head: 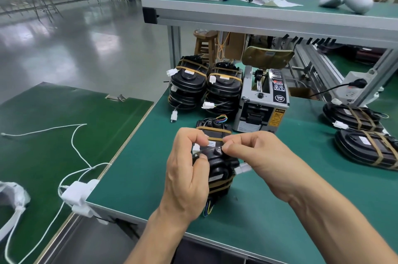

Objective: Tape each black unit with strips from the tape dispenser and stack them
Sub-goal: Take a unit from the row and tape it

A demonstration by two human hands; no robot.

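Note:
A black unit with brown tape bands lies on the green mat in front of me. My left hand grips its left side, thumb and forefinger pinching near a white connector. My right hand pinches a brown tape strip across the unit's top. Its coloured wires stick out at the far end. The grey tape dispenser stands just behind. Two stacks of taped black units stand to its left.
Two more taped units lie at the right on the green table. A white charger and cables hang at the left edge. An upper shelf carries white parts. A wooden stool stands behind.

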